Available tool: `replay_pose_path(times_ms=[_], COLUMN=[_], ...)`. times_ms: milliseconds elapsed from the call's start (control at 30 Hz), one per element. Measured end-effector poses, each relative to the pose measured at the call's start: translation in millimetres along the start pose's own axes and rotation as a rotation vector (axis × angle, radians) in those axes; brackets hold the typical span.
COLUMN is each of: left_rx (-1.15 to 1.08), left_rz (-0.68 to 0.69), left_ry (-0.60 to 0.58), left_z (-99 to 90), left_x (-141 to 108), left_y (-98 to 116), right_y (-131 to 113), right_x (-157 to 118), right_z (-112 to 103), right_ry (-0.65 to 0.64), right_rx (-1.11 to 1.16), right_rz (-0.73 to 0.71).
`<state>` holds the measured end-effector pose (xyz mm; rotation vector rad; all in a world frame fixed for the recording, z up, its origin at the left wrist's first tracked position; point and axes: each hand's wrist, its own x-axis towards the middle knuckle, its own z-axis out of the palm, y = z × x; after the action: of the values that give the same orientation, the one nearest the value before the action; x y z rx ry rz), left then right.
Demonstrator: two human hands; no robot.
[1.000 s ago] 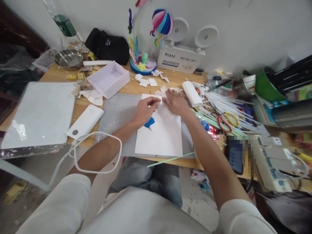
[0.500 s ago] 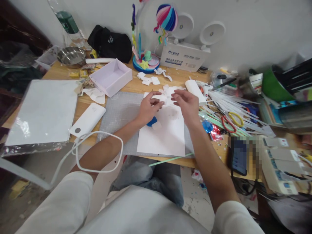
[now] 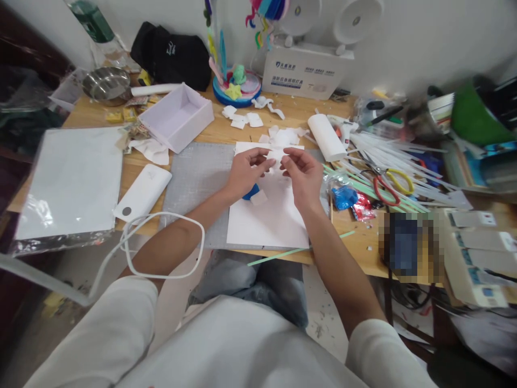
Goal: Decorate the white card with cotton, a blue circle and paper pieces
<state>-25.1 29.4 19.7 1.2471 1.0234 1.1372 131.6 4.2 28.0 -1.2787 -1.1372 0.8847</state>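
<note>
My left hand (image 3: pixel 246 173) and my right hand (image 3: pixel 306 177) face each other above a white sheet of paper (image 3: pixel 266 229). Between their fingertips is a small thin white piece (image 3: pixel 276 157), which looks like paper or tissue; its outline blends into the white behind it. Both hands are closed in a pinch on it, one at each side. Beside my left wrist a blue lump (image 3: pixel 251 192) lies on the sheet, partly hidden, with a small whitish square (image 3: pixel 259 198) against it. Torn white scraps (image 3: pixel 287 136) lie just beyond my fingers.
Under the sheet is a grey cutting mat (image 3: pixel 189 186). A white roll (image 3: pixel 326 138), scissors (image 3: pixel 385 188) and many white sticks (image 3: pixel 383 153) are at the right. At the left lie a white power bank (image 3: pixel 143 192) with a looped cable and a lilac box (image 3: pixel 177 117).
My hands have come closer together, and the fingertips now meet around the small white piece. The camera view has shifted slightly; the blue lump and square stay on the sheet.
</note>
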Motion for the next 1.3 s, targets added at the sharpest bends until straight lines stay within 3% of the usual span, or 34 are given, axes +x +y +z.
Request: replay_pose_path(times_ms=[100,233,300,367,500,700,1000,1300], left_rx=[-0.013,-0.023,-0.03,-0.036,-0.031,-0.042,-0.078,-0.052], left_rz=[-0.019,-0.036,-0.04,-0.051,-0.092,-0.162,-0.247,-0.149], left_ry=[0.102,0.142,0.133,0.114,0.062,0.005,-0.065,-0.157], left_z=[-3.1,-5.9,-5.6,-4.6,-2.3,-0.3,1.2,-0.4], left_x=[5,8,8,7,3,-2,-4,-7], left_y=[0,2,2,2,3,7,11,9], right_y=[-11,-18,-16,-15,-24,-27,-3,-11], right_x=[-13,-35,-42,-42,-25,-5,-7,-10], right_z=[-4,-7,-8,-8,-8,-3,-3,-5], right_ry=[-0.014,-0.318,-0.408,-0.365,-0.159,-0.205,-0.097,-0.034], right_rx=[-0.18,-0.51,-0.58,-0.563,-0.527,-0.631,-0.658,-0.557], right_rz=[-0.101,-0.213,-0.264,-0.273,-0.307,-0.425,-0.52,-0.44])
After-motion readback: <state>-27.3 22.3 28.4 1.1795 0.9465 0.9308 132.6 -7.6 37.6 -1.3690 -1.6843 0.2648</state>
